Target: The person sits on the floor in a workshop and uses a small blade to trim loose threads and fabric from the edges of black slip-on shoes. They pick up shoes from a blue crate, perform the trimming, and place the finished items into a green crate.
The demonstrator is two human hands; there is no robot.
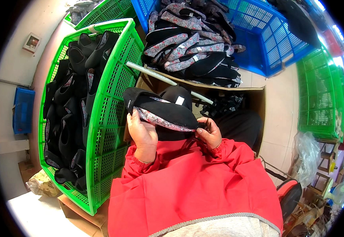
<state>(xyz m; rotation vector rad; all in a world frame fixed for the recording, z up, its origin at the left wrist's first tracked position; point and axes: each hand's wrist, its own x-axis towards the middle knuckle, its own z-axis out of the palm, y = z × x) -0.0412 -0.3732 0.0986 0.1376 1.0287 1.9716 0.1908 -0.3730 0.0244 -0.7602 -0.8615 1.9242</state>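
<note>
Looking down from the head camera, the left hand (142,132) grips the heel end of a black cloth shoe upper (162,110) with a grey-and-red floral lining, fingers wrapped over its edge. The right hand (208,132) is closed in a pinch at the upper's toe tip, thumb and fingertips pressed together on something small and dark; what exactly it pinches is too small to tell. The upper is held above the lap, in front of the red sleeves, just over an open cardboard box (259,96). By my judgement, the work goes best if the left hand keeps the piece taut and level while the right works only at the tip.

At the left, a green plastic crate (112,91) stands tilted, filled with black uppers. Ahead, a blue plastic crate (267,35) holds a heap of similar floral-lined uppers. The cardboard box contains dark scraps. More green crates (318,98) are stacked at the right.
</note>
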